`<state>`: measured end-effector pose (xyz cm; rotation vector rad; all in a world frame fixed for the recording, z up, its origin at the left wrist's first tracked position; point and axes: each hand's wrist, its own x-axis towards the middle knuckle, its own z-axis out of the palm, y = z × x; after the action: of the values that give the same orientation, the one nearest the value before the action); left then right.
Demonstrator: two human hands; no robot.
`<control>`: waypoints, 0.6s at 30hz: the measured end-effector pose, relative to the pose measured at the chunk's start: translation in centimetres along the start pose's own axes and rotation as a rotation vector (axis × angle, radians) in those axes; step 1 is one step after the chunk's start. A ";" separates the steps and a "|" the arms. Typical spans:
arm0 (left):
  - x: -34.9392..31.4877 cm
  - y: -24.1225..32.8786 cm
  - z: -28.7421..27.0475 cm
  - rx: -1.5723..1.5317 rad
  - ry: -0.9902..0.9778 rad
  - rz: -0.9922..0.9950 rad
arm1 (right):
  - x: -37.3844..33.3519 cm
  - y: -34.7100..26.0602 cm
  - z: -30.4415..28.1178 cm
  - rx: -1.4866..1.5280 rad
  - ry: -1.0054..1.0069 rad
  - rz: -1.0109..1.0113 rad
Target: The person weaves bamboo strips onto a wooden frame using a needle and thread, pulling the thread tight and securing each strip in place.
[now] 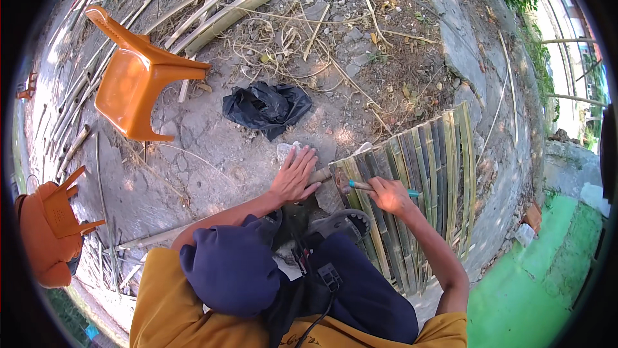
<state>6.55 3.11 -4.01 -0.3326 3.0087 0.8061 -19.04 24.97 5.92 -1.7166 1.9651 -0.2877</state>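
My right hand (389, 195) is closed around the handle of a hammer (362, 186) with a teal grip. The rusty brown head lies over the left edge of a panel of split bamboo slats (428, 161). My left hand (295, 174) lies flat with fingers stretched out, beside the panel's far left corner. Next to its fingers a short piece of bamboo pole (320, 175) meets the panel's edge, and a pale stone (284, 150) shows just beyond. Whether the left palm presses on the pole is hidden. The panel lies on the ground to the right of my legs.
A crumpled black plastic bag (267, 108) lies ahead of my hands. An orange plastic chair (132, 84) stands at the far left. A person in orange (48, 232) is at the left edge. Bamboo strips (238, 10) and shavings litter the far ground; green flooring (534, 271) lies right.
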 end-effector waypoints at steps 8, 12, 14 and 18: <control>0.1 -0.5 -1.0 0.002 0.065 -0.143 | 0.9 0.2 0.9 0.036 -0.022 -0.251; -1.1 0.3 -0.9 -0.116 0.171 -0.373 | -0.5 -0.3 2.2 0.048 0.032 -0.005; -2.1 0.4 -0.9 -0.177 0.204 -0.511 | -1.2 -0.7 2.9 0.065 0.052 0.138; -3.1 -0.9 0.2 -0.267 0.160 -0.431 | -1.7 -2.3 4.3 0.185 0.233 0.304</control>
<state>9.72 3.11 -4.45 -1.0514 2.7895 1.1716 -14.74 26.95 3.79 -1.2950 2.2509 -0.5600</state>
